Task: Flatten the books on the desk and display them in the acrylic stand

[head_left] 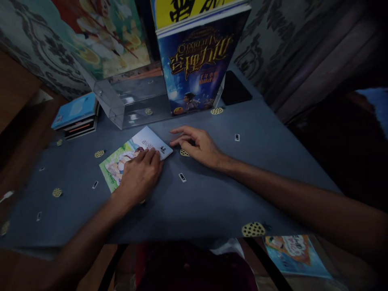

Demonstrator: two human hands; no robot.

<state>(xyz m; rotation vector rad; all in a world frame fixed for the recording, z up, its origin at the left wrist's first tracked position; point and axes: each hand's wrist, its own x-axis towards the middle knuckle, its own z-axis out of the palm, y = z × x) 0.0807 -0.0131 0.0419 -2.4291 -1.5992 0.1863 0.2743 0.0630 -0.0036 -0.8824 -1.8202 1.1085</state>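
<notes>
A thin comic book (121,159) with a green and pale illustrated cover lies at a slant on the table. My left hand (141,171) is over its lower right part, with the fingers curled together and pressed on the cover; the thumb is mostly hidden. Just right of the book's corner hovers or rests my right hand (198,145), open and holding nothing. Its fingers point toward the book, apart from one another. Behind both hands is a clear acrylic stand (117,111), with a dark blue book (194,68) upright at its right end.
A small stack of books (77,115) sits left of the stand. A black flat object (236,88) lies behind on the right. The grey tablecloth (212,210) has a pineapple print. Below the table's front edge is another colourful book (295,254). A large picture (106,36) stands behind.
</notes>
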